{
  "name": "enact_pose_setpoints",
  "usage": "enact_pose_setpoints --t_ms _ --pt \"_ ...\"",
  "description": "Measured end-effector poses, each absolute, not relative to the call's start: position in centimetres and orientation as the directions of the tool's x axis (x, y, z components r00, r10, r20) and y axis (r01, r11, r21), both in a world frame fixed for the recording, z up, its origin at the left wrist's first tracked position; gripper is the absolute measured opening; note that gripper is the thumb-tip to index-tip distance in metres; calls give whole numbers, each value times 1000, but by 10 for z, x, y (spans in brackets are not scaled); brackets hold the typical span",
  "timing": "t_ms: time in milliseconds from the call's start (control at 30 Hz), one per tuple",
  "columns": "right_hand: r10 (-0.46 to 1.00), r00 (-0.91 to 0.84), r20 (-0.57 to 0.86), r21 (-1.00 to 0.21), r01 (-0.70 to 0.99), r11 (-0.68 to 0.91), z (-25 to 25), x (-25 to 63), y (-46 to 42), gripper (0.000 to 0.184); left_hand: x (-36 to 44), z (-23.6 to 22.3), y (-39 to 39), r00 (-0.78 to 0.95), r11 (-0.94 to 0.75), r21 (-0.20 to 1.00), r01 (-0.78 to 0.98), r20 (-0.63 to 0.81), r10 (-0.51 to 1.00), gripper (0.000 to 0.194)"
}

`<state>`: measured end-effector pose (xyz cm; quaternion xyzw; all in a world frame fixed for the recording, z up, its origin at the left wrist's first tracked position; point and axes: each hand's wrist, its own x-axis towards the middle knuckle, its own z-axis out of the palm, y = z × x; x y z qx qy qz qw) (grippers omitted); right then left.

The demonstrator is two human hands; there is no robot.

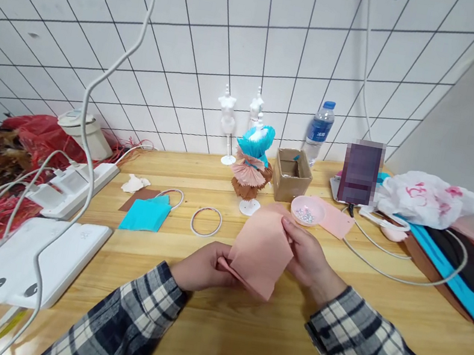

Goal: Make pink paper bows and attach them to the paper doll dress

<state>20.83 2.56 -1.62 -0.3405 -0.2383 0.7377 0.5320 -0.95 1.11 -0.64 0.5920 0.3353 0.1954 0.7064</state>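
Note:
Both hands grip one pink sheet of paper [261, 249], held tilted just above the table and partly folded along its lower left edge. My left hand [205, 265] pinches that folded edge. My right hand [309, 257] holds the sheet's right side between thumb and fingers. Behind it stands a small mannequin in a ruffled paper dress [252, 165] of blue, pink and brown layers. A pink dish of small shiny gems [307, 211] sits beyond my right hand, partly over another pink sheet [336, 218]. Left of the paper lies a thin ring [206, 221].
Blue paper [146, 213] lies on brown paper at the left. A white power strip [73, 191], cables and a white box [31, 254] crowd that side. Behind are a bare mannequin [228, 118], cardboard box [292, 178], bottle [320, 128], phone [360, 175] and plastic bag [432, 200].

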Motion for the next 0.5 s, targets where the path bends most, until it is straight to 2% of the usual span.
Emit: enact_pose_setpoints --t_ms 167,267,333,367,433,467,500 --pt "966 -157 -203 -752 -606 -257 -22 205 29 23 -13 -5 10 738 476 879 -34 -299 605 44" --pt "973 -153 -170 -810 -541 -227 -26 203 31 28 -12 -3 9 665 533 845 -43 -374 646 41" --pt "981 -138 -137 -886 -427 -184 -28 206 34 33 -14 -4 10 659 541 841 -6 -404 635 32" --pt "987 -115 -110 -936 -323 -141 -28 209 36 34 -16 -4 12 664 545 838 9 -412 624 31" --pt "999 -48 -6 -1000 28 -4 -24 221 39 34 -22 -6 15 646 554 832 15 -431 630 30" --pt "997 -20 80 -960 266 82 -21 229 41 32 -25 -6 17 616 554 832 11 -442 652 29" --pt "986 -20 164 -846 512 151 -18 238 42 30 -27 -6 19 582 551 835 4 -450 678 28"
